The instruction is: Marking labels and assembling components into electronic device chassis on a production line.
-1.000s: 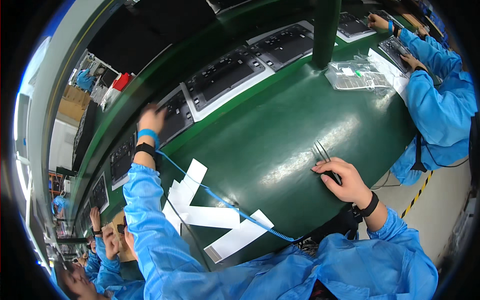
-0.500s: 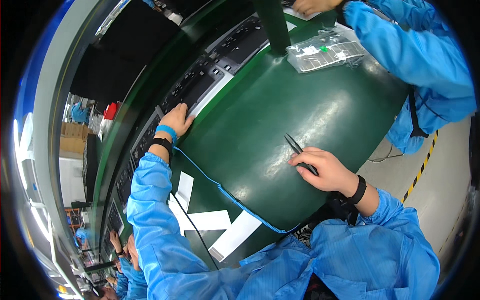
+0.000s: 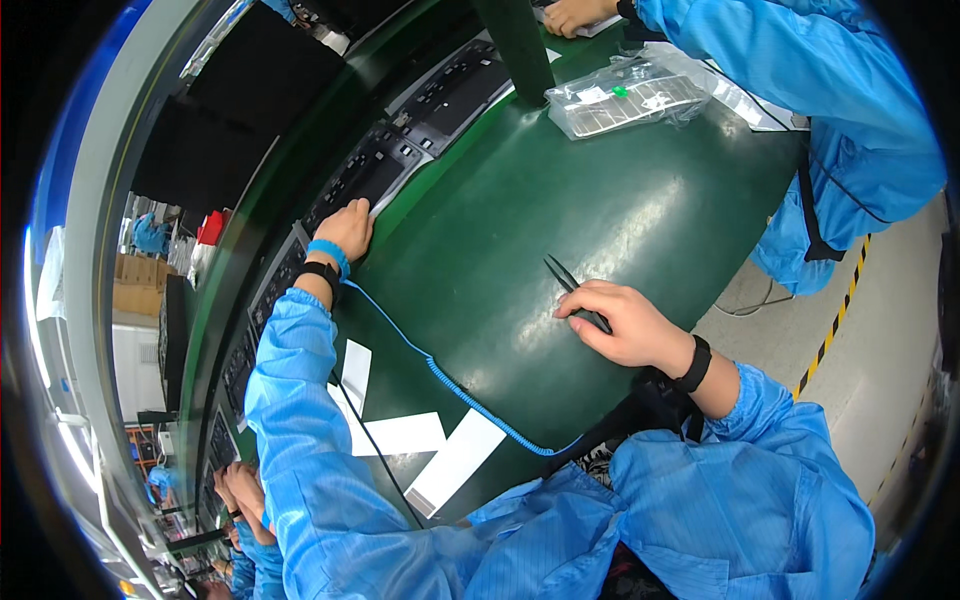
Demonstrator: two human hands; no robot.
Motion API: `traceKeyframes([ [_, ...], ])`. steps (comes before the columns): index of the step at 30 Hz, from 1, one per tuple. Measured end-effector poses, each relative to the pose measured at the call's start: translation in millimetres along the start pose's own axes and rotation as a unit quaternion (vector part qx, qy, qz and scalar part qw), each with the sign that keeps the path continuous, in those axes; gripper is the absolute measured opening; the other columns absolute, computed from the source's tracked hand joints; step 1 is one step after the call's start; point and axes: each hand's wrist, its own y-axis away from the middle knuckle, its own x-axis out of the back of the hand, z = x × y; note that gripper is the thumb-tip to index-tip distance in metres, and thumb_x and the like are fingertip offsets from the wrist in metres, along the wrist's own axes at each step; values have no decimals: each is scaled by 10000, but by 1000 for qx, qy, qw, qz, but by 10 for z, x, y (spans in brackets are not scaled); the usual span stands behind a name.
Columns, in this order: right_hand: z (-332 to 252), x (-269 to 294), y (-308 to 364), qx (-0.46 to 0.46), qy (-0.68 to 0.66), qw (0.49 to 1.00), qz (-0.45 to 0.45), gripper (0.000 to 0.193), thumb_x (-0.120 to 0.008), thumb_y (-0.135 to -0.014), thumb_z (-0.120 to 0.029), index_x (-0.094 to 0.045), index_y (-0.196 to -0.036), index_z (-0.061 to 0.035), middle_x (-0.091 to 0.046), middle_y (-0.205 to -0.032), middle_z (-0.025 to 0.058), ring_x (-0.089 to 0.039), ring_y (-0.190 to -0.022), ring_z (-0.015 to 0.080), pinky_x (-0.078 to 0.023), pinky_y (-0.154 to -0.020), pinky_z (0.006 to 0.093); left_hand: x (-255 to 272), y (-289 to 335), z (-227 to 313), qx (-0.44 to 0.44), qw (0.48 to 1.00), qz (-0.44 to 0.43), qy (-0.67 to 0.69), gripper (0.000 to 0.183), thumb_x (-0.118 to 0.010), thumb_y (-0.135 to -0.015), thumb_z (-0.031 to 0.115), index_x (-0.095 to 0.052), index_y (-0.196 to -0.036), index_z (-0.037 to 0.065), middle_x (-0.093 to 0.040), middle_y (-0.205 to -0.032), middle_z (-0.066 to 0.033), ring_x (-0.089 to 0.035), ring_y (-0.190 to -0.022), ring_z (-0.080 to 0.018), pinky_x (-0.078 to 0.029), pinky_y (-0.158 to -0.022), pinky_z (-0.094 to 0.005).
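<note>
My right hand (image 3: 625, 325) rests on the green table (image 3: 560, 210) with its fingers closed around black tweezers (image 3: 572, 286), whose tips point up and left. My left hand (image 3: 348, 228) reaches far left and lies flat on the edge of a black keyboard tray (image 3: 368, 172) on the conveyor line. A blue wrist strap (image 3: 328, 254) sits on that wrist, and its blue coiled cord (image 3: 455, 390) trails back across the table to my body. Both arms are in blue sleeves.
Several black keyboard trays (image 3: 455, 85) run along the conveyor. A clear plastic bag of parts (image 3: 625, 95) lies at the far table edge near a co-worker's blue sleeve (image 3: 800, 60). White tape strips (image 3: 430, 440) mark the near table. A green post (image 3: 515, 45) stands at the back.
The view has swung so the table sits more upright. My left hand has stayed on the keyboard tray. My right hand keeps holding the tweezers in the same spot on the table.
</note>
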Motion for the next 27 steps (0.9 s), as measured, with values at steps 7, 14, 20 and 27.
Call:
traceKeyframes([
  [7, -25, 26, -31, -59, -114, 992, 7, 129, -575, -895, -47, -624, -1013, -29, -690, -940, 78, -658, -868, 184, -515, -777, 316, 528, -203, 346, 36, 970, -190, -146, 223, -656, -763, 116, -725, -940, -2, -715, -939, -221, -702, -915, -366, -581, -809, -427],
  [14, -224, 229, -531, -155, -230, 961, 4, 259, -575, -992, -231, -555, -1153, -29, -627, -1208, 89, -607, -1075, 157, -522, -878, 334, 1014, 240, 406, 134, 977, -72, -149, 145, -618, -807, 108, -688, -894, 15, -719, -920, -193, -708, -870, -349, -587, -770, -430],
  [20, -190, -86, -1575, -259, -488, 833, 38, 924, -641, -903, -539, -231, -1467, 67, -282, -1484, 274, -600, -1112, 445, -563, -887, 474, 1410, 716, 1465, 140, 983, -74, -97, 144, -607, -819, 117, -676, -881, 7, -718, -886, -186, -714, -827, -341, -590, -751, -430],
  [27, 157, -324, -1643, -128, -289, 936, 152, 261, -663, -755, 12, -622, -1012, 39, -653, -822, 80, -600, -658, 137, -461, -529, 267, 1039, 1232, 2226, 280, 957, 72, 40, 251, -670, -858, 248, -637, -923, 8, -677, -904, -219, -687, -847, -383, -564, -715, -457],
])
